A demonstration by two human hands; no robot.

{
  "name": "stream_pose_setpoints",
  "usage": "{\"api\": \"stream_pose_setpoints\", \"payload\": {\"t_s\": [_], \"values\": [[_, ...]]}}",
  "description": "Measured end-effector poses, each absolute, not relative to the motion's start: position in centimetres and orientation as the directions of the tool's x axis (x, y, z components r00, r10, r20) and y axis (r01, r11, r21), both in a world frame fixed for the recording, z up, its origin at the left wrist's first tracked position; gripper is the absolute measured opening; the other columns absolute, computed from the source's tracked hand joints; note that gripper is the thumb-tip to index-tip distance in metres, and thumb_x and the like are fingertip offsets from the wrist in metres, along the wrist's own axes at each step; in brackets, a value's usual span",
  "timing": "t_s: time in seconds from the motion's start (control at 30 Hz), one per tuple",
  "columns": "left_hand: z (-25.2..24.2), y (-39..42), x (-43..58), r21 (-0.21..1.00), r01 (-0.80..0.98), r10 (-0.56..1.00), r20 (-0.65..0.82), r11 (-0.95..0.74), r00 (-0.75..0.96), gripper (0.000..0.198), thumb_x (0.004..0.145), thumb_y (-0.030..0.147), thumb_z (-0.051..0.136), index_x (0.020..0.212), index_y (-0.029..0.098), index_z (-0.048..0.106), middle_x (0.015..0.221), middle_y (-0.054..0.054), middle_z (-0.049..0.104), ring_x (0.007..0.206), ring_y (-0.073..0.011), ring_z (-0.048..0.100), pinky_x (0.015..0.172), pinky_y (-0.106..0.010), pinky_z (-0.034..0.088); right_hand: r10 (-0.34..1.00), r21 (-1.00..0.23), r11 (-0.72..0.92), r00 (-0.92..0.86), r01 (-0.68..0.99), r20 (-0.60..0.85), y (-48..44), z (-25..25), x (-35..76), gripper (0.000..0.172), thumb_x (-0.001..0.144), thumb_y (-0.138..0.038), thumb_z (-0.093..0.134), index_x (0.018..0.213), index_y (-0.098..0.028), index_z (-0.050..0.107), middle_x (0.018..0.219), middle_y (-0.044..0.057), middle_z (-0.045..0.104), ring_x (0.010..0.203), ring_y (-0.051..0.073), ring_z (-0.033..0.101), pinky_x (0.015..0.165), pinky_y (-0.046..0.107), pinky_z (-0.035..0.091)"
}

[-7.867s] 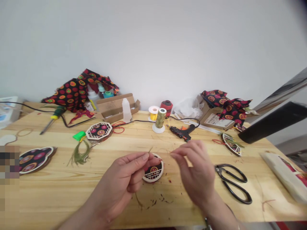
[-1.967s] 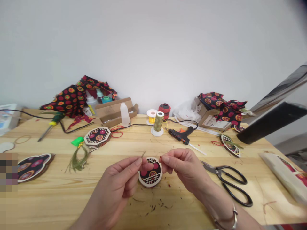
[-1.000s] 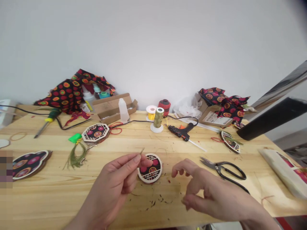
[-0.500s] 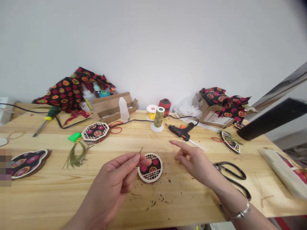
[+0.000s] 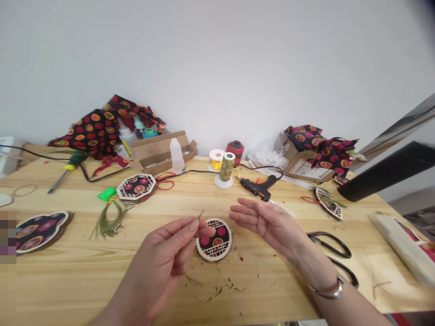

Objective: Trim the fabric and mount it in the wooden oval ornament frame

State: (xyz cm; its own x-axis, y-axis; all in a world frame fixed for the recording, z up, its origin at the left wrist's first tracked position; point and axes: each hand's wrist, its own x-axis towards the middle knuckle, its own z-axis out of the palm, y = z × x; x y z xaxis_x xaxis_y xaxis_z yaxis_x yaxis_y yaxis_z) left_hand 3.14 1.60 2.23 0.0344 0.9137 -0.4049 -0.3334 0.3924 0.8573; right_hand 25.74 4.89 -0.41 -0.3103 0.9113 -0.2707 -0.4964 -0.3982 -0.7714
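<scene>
Between thumb and forefinger, my left hand (image 5: 173,249) pinches a thin olive thread (image 5: 200,214) whose short end pokes up. Just beyond those fingers a round wooden lattice piece (image 5: 215,240) with dark flowered fabric lies flat on the table, partly covered by them. My right hand (image 5: 268,226) is held above the table to the right of the round piece, palm turned inward and fingers stretched out. I see nothing firm in it; a very fine strand there would be too small to tell. An olive thread spool (image 5: 226,167) stands farther back.
Black-handled scissors (image 5: 331,244) lie beside my right forearm. Behind are a glue gun (image 5: 260,186), a white bottle (image 5: 176,156) and an open cardboard box (image 5: 159,156). An octagonal lattice piece (image 5: 136,188), a green tassel (image 5: 108,219) and a screwdriver (image 5: 64,172) are at left.
My right hand has gone from a pointing forefinger with curled fingers to stretched fingers with the palm turned inward. My left hand keeps its pinch on the thread, almost unmoved.
</scene>
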Motion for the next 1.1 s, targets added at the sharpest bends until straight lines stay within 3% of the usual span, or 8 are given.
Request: {"api": "stream_pose_setpoints", "payload": {"t_s": [0.2,0.33,0.43,0.67,0.8,0.9,0.97,1.1], "values": [[2.2,1.5,3.1,0.862,-0.315,0.914,-0.402,0.397,0.052,0.022,0.070,0.032,0.075,0.077,0.011,0.073,0.066,-0.006,0.070,0.041,-0.0026,0.019,0.039,-0.022,0.012,0.906,-0.770,-0.402,-0.337,-0.496,-0.256,4.8,-0.3,25.6,0.038,0.072,-0.031,0.077,0.103,-0.011,0.067,0.103,0.014,0.073,0.097,0.027,0.068,0.094,0.041,0.045],[2.2,1.4,3.1,0.862,-0.319,0.915,-0.400,0.393,0.048,0.021,0.069,0.032,0.075,0.076,0.012,0.074,0.052,-0.001,0.062,0.040,-0.0036,0.019,0.039,-0.022,0.012,0.909,-0.792,-0.394,-0.323,-0.466,-0.262,4.9,-0.6,25.7,0.032,0.069,-0.025,0.080,0.096,-0.013,0.067,0.082,0.006,0.073,0.075,0.016,0.069,0.077,0.032,0.051],[2.2,1.4,3.2,0.861,-0.331,0.917,-0.397,0.386,0.037,0.021,0.069,0.031,0.076,0.075,0.012,0.074,0.049,0.000,0.060,0.040,-0.0035,0.020,0.039,-0.021,0.013,0.910,-0.795,-0.395,-0.314,-0.461,-0.270,5.0,-0.8,25.7,0.022,0.068,-0.026,0.080,0.074,-0.013,0.063,0.061,0.000,0.064,0.056,0.009,0.059,0.061,0.024,0.047],[2.1,1.3,3.3,0.852,-0.356,0.915,-0.402,0.384,0.028,0.019,0.069,0.027,0.075,0.078,0.011,0.073,0.059,-0.004,0.067,0.040,-0.0024,0.019,0.039,-0.020,0.013,0.880,-0.782,-0.448,-0.371,-0.434,-0.298,4.6,-0.4,25.5,0.036,0.070,-0.037,0.078,0.062,-0.017,0.049,0.044,-0.013,0.030,0.037,0.003,0.022,0.045,0.021,0.034],[2.1,1.3,3.3,0.847,-0.367,0.914,-0.406,0.384,0.016,0.019,0.068,0.026,0.075,0.079,0.010,0.073,0.062,-0.006,0.069,0.041,-0.0022,0.019,0.039,-0.019,0.012,0.903,-0.782,-0.419,-0.298,-0.462,-0.309,4.5,-0.4,25.6,0.056,0.076,-0.058,0.065,0.047,-0.019,0.036,0.041,-0.012,0.023,0.034,0.003,0.017,0.039,0.022,0.030],[2.5,1.3,3.5,0.848,-0.365,0.913,-0.407,0.383,0.014,0.019,0.068,0.026,0.075,0.078,0.010,0.073,0.062,-0.005,0.068,0.040,-0.0023,0.019,0.039,-0.020,0.012,0.917,-0.770,-0.391,-0.287,-0.504,-0.278,4.6,-0.1,25.8,0.066,0.074,-0.076,0.048,0.044,-0.017,0.050,0.042,-0.004,0.043,0.038,0.008,0.041,0.050,0.027,0.044],[2.8,1.2,3.6,0.852,-0.355,0.914,-0.406,0.385,0.016,0.019,0.068,0.027,0.076,0.076,0.010,0.073,0.060,-0.004,0.067,0.040,-0.0024,0.019,0.039,-0.021,0.012,0.910,-0.756,-0.395,-0.332,-0.521,-0.247,4.6,0.2,26.0,0.078,0.073,-0.082,0.038,0.067,-0.012,0.070,0.062,0.008,0.066,0.064,0.017,0.064,0.074,0.034,0.050],[3.0,1.2,3.6,0.863,-0.332,0.918,-0.397,0.382,0.024,0.018,0.067,0.028,0.076,0.073,0.011,0.073,0.054,-0.002,0.063,0.039,-0.0027,0.020,0.039,-0.023,0.011,0.903,-0.744,-0.396,-0.377,-0.538,-0.208,4.5,0.7,26.1,0.085,0.075,-0.082,0.034,0.093,-0.009,0.074,0.093,0.017,0.073,0.096,0.027,0.066,0.101,0.044,0.038]]}}
